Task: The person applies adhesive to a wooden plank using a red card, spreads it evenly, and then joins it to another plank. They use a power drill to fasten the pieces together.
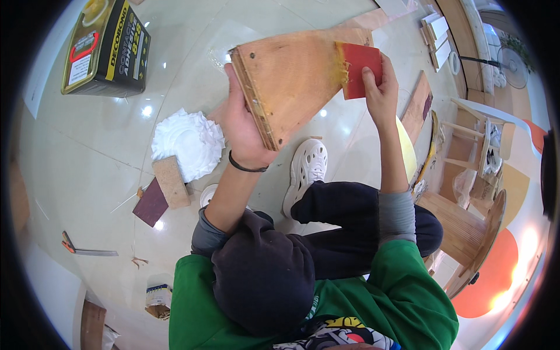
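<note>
My left hand (242, 125) grips the near edge of a plywood board (291, 73) and holds it up, tilted, above the floor. My right hand (379, 87) pinches a red flat card (359, 67) pressed against the board's far right end. Yellow glue (343, 73) is smeared along the card's left edge on the wood. A black band circles my left wrist. My dark trousers and one white perforated shoe (307, 166) show below the board.
A dark rectangular adhesive can (108, 49) stands at the upper left. A white ruffled disc (186, 143), a small wood block (171, 182) and a dark red sheet piece (150, 203) lie on the glossy tiled floor. A metal square (87, 249) lies lower left. Wooden stool and furniture parts (472, 151) stand right.
</note>
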Demonstrator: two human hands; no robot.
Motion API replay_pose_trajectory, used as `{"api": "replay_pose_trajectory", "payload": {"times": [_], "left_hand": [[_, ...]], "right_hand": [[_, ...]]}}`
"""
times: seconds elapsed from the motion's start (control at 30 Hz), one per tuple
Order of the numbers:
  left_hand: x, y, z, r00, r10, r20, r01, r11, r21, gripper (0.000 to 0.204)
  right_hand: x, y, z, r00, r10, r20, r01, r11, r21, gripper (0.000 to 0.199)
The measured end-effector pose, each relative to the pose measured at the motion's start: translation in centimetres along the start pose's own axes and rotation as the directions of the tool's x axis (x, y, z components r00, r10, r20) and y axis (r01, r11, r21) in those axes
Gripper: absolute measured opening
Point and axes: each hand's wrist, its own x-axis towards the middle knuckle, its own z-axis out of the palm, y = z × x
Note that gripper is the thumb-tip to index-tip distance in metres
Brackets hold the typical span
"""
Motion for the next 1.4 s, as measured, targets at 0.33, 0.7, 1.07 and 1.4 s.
{"api": "replay_pose_trajectory", "payload": {"times": [0.33, 0.7, 1.07, 1.4], "left_hand": [[0.7, -1.4, 2.9, 0.966, 0.091, -0.244, 0.03, 0.892, 0.452, 0.067], [0.7, -2.7, 3.1, 0.989, 0.037, -0.144, 0.017, 0.935, 0.355, 0.063], [0.4, -3.0, 3.2, 0.977, -0.01, -0.213, 0.049, 0.983, 0.179, 0.065], [-0.6, -0.8, 1.5, 0.995, -0.094, 0.022, 0.095, 0.994, -0.054, 0.087]], "right_hand": [[-3.3, -6.7, -1.1, 0.998, -0.064, 0.002, 0.064, 0.997, 0.04, 0.036], [-6.8, -12.2, -2.5, 0.988, -0.15, 0.027, 0.145, 0.979, 0.144, 0.036], [-8.6, -15.7, -4.8, 0.995, 0.085, 0.054, -0.101, 0.819, 0.565, 0.067], [-5.4, -12.9, -13.6, 0.998, 0.061, -0.001, -0.046, 0.75, 0.66, 0.052]]}}
